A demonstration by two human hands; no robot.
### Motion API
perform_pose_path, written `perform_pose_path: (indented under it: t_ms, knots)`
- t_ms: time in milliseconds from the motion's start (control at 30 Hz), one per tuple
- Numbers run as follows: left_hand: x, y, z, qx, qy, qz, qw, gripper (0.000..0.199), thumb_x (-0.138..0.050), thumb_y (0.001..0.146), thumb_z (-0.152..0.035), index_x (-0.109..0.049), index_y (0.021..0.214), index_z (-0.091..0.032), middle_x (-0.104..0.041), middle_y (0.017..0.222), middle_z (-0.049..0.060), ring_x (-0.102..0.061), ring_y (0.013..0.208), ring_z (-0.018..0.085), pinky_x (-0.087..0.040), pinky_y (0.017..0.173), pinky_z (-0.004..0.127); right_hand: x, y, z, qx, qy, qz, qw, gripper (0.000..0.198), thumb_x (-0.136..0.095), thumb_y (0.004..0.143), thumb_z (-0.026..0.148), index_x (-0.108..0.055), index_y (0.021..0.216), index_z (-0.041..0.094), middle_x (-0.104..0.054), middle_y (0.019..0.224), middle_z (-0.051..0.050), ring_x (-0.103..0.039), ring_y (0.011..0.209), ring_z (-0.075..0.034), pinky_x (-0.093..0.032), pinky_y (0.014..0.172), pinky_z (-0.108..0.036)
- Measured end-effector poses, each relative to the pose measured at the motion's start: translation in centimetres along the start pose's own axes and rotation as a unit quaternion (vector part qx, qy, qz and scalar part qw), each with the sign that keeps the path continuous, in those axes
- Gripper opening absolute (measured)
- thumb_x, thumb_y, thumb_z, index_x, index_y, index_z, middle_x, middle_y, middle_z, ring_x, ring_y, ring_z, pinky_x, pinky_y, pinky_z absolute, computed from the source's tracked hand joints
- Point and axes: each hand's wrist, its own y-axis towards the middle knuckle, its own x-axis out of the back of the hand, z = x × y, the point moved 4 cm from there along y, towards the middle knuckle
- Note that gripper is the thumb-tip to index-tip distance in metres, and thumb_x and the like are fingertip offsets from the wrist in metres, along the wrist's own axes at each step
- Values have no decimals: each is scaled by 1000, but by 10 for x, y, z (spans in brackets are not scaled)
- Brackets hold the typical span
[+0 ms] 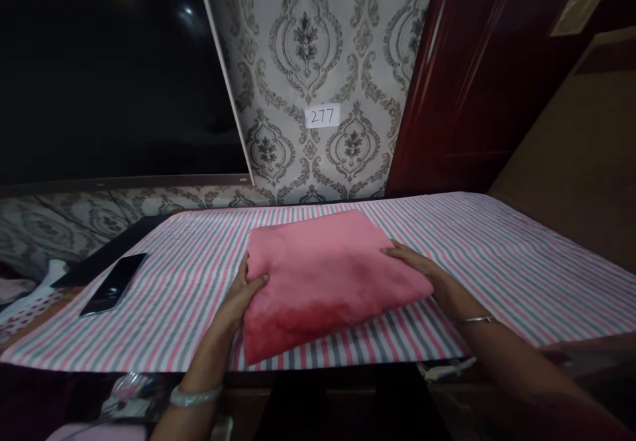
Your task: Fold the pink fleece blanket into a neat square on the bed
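A folded pink cloth, plush-looking and deeper red along its near left edge, is held between my two hands over the striped cloth. My left hand grips its left side, thumb on top and fingers round the edge. On the right side, my right hand clasps it the same way, with the thumb over the top face. The cloth tilts a little, its near edge hanging over the stripes. What lies under it is hidden.
A striped tablecloth covers the table. A black phone lies at the left. Behind stand a large dark screen, patterned wallpaper with a paper marked 277, and a dark red wooden panel. A brown cardboard box is at the right.
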Motion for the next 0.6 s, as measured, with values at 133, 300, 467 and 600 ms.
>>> perform_pose_path:
  t_ms: [133, 300, 467, 600]
  knots:
    - [-14, 9, -42, -62, 53, 49, 995, 99, -89, 61, -20, -49, 151, -26, -56, 152, 11, -50, 142, 35, -43, 118, 41, 3, -9, 23, 108, -17, -57, 992, 62, -83, 65, 37, -66, 123, 23, -76, 115, -4, -72, 104, -28, -57, 91, -38]
    - [-36, 28, -102, -131, 70, 103, 984, 91, -85, 61, -26, -54, 147, -27, -66, 140, 8, -64, 125, 33, -56, 103, 41, 14, -40, 67, 250, -45, -111, 961, 62, -82, 70, 47, -66, 127, 28, -72, 127, -3, -63, 122, -30, -52, 102, -40]
    - [-45, 55, -73, -60, 103, 145, 982, 75, -87, 56, -27, -66, 128, -20, -75, 120, 10, -69, 113, 33, -59, 94, 40, 25, -46, 28, 180, -27, -141, 973, 52, -82, 68, 46, -69, 114, 27, -77, 112, -4, -71, 106, -29, -57, 91, -39]
    - [-30, 65, -13, 55, 144, 122, 981, 64, -92, 53, -35, -71, 111, -17, -77, 109, 16, -70, 108, 35, -57, 91, 42, 28, -44, -34, 21, -23, -166, 986, 39, -83, 65, 47, -70, 94, 24, -78, 87, -6, -73, 84, -28, -58, 73, -36]
